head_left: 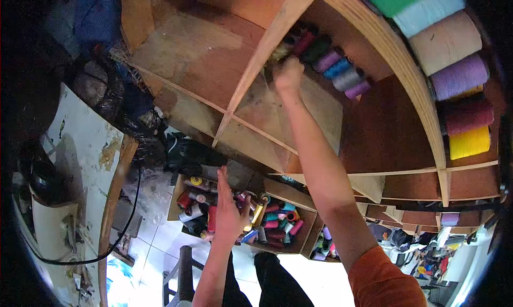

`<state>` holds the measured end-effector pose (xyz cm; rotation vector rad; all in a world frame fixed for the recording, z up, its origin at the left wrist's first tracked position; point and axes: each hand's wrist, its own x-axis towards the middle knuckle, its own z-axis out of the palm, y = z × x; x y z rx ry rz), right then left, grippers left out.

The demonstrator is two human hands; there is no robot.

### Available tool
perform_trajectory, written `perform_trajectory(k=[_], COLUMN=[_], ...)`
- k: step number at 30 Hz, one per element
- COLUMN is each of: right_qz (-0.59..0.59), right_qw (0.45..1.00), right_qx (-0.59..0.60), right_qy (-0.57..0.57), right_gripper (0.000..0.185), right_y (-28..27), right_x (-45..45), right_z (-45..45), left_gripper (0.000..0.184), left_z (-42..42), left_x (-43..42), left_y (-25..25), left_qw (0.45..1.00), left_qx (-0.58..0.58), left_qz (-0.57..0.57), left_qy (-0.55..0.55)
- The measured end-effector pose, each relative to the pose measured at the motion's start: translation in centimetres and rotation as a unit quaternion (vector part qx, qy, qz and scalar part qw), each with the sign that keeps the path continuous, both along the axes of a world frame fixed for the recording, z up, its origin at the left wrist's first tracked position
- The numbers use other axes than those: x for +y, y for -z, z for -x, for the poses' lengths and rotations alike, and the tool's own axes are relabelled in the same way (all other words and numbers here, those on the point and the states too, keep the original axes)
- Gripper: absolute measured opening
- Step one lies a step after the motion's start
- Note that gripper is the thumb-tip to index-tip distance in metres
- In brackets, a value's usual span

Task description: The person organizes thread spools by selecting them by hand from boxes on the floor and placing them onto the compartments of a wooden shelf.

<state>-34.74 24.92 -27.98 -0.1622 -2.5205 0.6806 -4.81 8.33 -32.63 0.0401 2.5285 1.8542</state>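
My right hand [288,76] reaches into a wooden shelf compartment, its fingers curled at a pale yellowish thread spool [280,52]; the fingertips are partly hidden. Beside it runs a row of thread spools, among them a blue spool [336,68], a grey spool [347,80] and a purple spool [358,89]. Lower down, my left hand [231,215] is held with fingers stretched out, nothing visible in it. Behind and below that hand is a cardboard box [174,200] of mixed thread spools. Next to it stands another box [305,238] with pink, teal and dark red spools.
Large thread cones, including a yellow cone [469,143], line the shelf at right. Wooden dividers [262,56] separate the compartments. A worn white table [80,162] stands at left, with a black cable [131,216] hanging by it. A dark stool [185,275] is below.
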Motion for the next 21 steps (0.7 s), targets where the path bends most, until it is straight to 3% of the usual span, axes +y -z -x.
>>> perform_trajectory(k=[3,4,6,7,8,9,10,12,14,16,17,19,20,21], right_qz=[0.015,0.032,0.020,-0.016,0.114,0.233,0.456,0.492,0.462,0.431,0.504,0.528,0.567,0.453], right_qw=[0.996,0.992,0.997,0.998,0.987,0.948,0.841,0.787,0.703,0.618,0.590,0.597,0.629,0.706], right_qx=[0.070,0.100,-0.045,-0.058,0.020,0.090,-0.090,-0.198,-0.416,-0.588,-0.593,-0.599,-0.532,-0.544], right_qy=[-0.047,-0.070,-0.055,-0.031,-0.109,-0.196,-0.276,-0.315,-0.346,-0.295,-0.214,-0.076,-0.016,-0.026], right_gripper=[0.041,0.043,0.049,0.050,0.037,0.027,0.029,0.039,0.038,0.048,0.047,0.039,0.031,0.036], right_y=[0.9,2.3,-0.1,0.4,-0.4,-1.2,-0.4,2.5,3.8,9.0,11.9,22.0,25.2,29.3], right_x=[1.1,1.9,2.6,3.5,3.0,2.5,4.7,7.1,9.9,13.5,14.7,19.7,21.6,23.4], right_z=[0.9,0.5,-3.1,-4.9,-8.4,-11.8,-14.3,-22.8,-29.7,-36.0,-39.7,-47.0,-51.0,-54.3], left_gripper=[0.098,0.098,0.090,0.086,0.082,0.075,0.067,0.054,0.048,0.042,0.036,0.036,0.038,0.040], left_z=[-0.4,-0.7,-1.3,-1.9,-2.9,-3.6,-4.5,-7.1,-10.3,-12.9,-14.6,-17.2,-18.1,-19.9], left_x=[-0.3,0.0,0.3,0.4,0.5,1.0,1.4,3.3,5.5,8.3,10.2,13.5,15.2,16.5], left_y=[0.8,0.6,0.4,1.1,2.6,2.6,3.4,5.0,7.1,9.7,12.1,15.2,18.7,22.7], left_qw=[1.000,1.000,0.997,0.996,0.996,0.996,0.999,1.000,0.998,0.997,0.992,0.983,0.971,0.951], left_qx=[0.014,-0.029,-0.054,-0.038,0.024,0.012,0.000,-0.026,-0.063,-0.070,-0.122,-0.141,-0.145,-0.158], left_qz=[-0.001,0.004,0.048,0.076,0.082,0.092,0.039,-0.009,-0.027,-0.003,-0.032,0.051,0.118,0.184], left_qy=[0.012,0.007,-0.013,-0.013,-0.014,-0.013,-0.007,-0.013,-0.005,0.023,0.021,0.106,0.148,0.192])
